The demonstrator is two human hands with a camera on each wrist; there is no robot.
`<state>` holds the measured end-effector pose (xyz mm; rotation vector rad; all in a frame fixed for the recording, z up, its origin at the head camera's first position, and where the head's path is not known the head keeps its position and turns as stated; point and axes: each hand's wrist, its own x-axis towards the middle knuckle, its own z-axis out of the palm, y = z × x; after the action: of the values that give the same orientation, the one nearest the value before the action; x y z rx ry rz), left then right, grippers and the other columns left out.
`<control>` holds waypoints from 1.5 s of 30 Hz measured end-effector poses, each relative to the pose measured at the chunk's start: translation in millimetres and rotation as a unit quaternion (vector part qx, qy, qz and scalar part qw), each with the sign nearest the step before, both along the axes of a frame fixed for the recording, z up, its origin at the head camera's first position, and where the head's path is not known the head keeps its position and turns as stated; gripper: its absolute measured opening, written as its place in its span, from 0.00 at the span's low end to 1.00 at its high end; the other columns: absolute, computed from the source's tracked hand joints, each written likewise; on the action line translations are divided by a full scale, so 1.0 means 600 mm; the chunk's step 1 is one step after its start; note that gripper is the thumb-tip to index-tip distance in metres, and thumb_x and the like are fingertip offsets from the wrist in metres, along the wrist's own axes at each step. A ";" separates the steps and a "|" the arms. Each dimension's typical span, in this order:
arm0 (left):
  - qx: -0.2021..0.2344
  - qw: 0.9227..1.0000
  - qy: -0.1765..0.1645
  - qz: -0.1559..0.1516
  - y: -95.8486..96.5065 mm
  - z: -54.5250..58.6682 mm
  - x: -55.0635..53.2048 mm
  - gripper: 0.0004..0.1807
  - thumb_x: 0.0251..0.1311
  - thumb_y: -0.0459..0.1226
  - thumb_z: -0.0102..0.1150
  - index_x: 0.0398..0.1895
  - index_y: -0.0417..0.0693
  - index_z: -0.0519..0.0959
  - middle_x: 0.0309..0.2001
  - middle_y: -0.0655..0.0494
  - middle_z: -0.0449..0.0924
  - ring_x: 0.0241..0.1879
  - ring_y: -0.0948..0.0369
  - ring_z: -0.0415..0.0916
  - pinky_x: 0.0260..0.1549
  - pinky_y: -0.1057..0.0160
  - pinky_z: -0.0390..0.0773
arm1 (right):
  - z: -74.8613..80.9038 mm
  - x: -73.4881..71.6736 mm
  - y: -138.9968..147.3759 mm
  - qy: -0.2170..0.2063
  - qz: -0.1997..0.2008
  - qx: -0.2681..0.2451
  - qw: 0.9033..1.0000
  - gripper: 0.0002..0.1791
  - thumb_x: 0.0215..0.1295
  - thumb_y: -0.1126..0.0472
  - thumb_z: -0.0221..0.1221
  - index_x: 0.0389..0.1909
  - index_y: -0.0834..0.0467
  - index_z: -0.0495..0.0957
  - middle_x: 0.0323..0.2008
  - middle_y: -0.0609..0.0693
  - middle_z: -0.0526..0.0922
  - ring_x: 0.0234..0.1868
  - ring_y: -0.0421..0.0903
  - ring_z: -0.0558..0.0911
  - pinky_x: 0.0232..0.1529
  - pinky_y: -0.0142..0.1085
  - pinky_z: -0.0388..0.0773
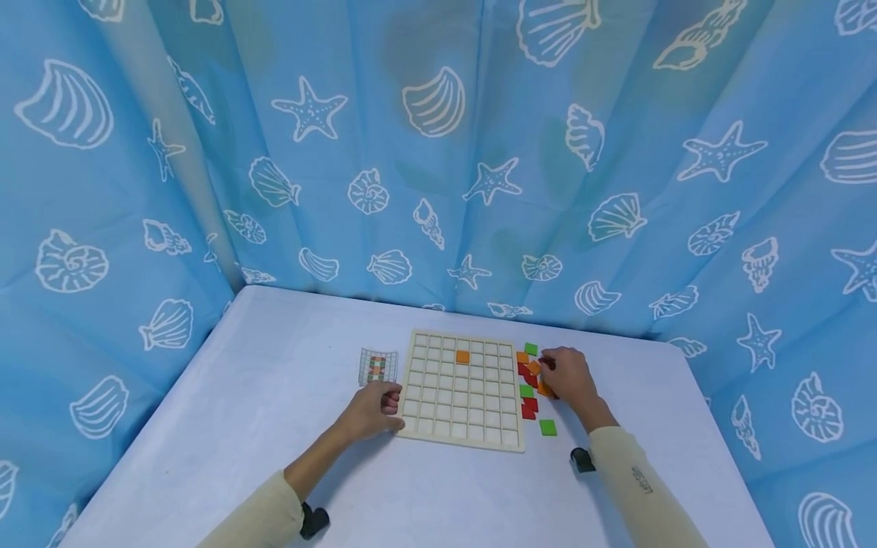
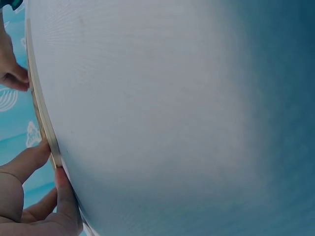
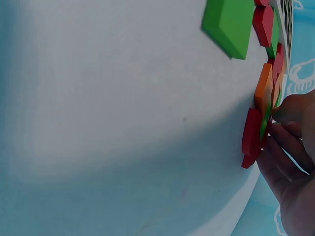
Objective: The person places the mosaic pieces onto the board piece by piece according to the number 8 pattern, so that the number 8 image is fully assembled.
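Note:
A pale wooden grid board [image 1: 455, 396] lies on the table with one orange tile [image 1: 463, 357] in a cell of its upper part. My left hand [image 1: 370, 411] holds the board's left side near the lower corner, thumb and fingers at the edge; the left wrist view shows them against the board's edge [image 2: 45, 118]. My right hand [image 1: 570, 377] is over the loose tiles beside the board, its fingertips pinching a dark red tile [image 1: 546, 363]. Red, orange and green tiles overlap under it. In the right wrist view a red tile [image 3: 252, 130] leans by the fingers.
A small printed card [image 1: 377, 366] with a coloured grid pattern lies left of the board. One green tile [image 1: 547, 428] lies apart, nearer me. A white cloth covers the table [image 1: 274, 380]. Blue shell-print curtains [image 1: 370, 137] stand around it.

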<state>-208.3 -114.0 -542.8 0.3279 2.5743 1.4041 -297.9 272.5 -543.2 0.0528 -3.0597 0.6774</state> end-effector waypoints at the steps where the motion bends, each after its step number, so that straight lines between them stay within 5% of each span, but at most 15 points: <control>1: 0.000 1.000 0.000 0.000 0.000 0.000 0.001 0.35 0.44 0.26 0.74 0.59 0.27 0.72 0.39 0.51 0.75 0.38 0.59 0.76 0.38 0.65 0.80 | 0.000 0.001 0.000 -0.003 -0.002 -0.001 1.000 0.25 0.63 0.61 0.65 0.60 0.65 0.75 0.49 0.60 0.79 0.46 0.55 0.74 0.48 0.47 0.80; 12: 0.002 1.000 0.004 -0.003 0.000 0.000 0.003 0.35 0.45 0.26 0.74 0.59 0.28 0.72 0.40 0.51 0.75 0.40 0.59 0.76 0.39 0.65 0.80 | -0.004 0.000 0.003 0.028 -0.028 -0.006 0.999 0.20 0.63 0.59 0.65 0.51 0.68 0.79 0.40 0.60 0.77 0.42 0.54 0.74 0.45 0.45 0.80; 19: -0.003 1.000 0.005 -0.005 0.001 0.000 0.003 0.35 0.44 0.26 0.74 0.58 0.27 0.72 0.39 0.51 0.75 0.39 0.59 0.76 0.39 0.64 0.80 | -0.008 0.004 0.007 0.027 -0.019 -0.029 0.999 0.25 0.63 0.62 0.65 0.59 0.66 0.75 0.51 0.62 0.78 0.51 0.57 0.74 0.54 0.51 0.77; 32: -0.012 1.000 -0.004 -0.002 0.000 0.004 0.000 0.35 0.46 0.28 0.74 0.59 0.28 0.72 0.40 0.51 0.75 0.40 0.59 0.76 0.39 0.67 0.80 | -0.014 -0.004 0.011 0.022 -0.020 -0.067 0.997 0.25 0.67 0.62 0.62 0.63 0.64 0.73 0.54 0.62 0.78 0.53 0.57 0.74 0.57 0.51 0.74; 45: -0.012 1.000 -0.001 -0.003 0.002 0.005 0.001 0.35 0.45 0.27 0.74 0.59 0.28 0.72 0.40 0.51 0.75 0.40 0.59 0.76 0.39 0.65 0.80 | 0.004 -0.008 -0.072 0.085 0.037 -0.120 0.988 0.22 0.64 0.63 0.64 0.59 0.62 0.78 0.50 0.58 0.81 0.49 0.52 0.80 0.54 0.47 0.78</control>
<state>-207.7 -113.0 -539.8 0.3315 2.5845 1.3699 -302.5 229.2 -541.1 0.2111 -2.8054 0.9852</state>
